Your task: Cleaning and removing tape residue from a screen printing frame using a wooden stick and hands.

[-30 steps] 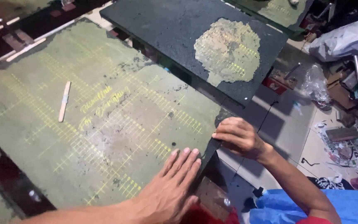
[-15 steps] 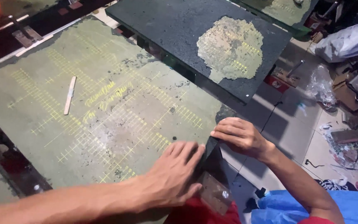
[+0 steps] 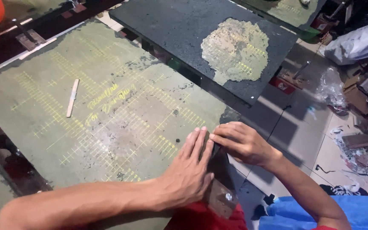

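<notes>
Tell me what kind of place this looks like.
Probably a small, cluttered craft or print workshop. Both hands, left hand and right hand, press at the edge of a worn green grid mat. A dark board with a paint-worn patch lies beyond, and scraps and tools litter the tiled floor.

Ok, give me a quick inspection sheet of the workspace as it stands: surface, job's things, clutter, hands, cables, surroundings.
Surface: worn green board with a yellow grid, coating scraped in patches.
Job's things: dark strip along the board's near-right edge, under both hands.
Clutter: pale flat stick lying on the board, clear of the hands.
Hands: left hand flat, palm down at the edge; right hand beside it, fingertips on the strip.
Cables: thin dark cord across the floor tiles.
Surroundings: black board with a bare patch; plastic bags and scraps on the floor, right.
</notes>
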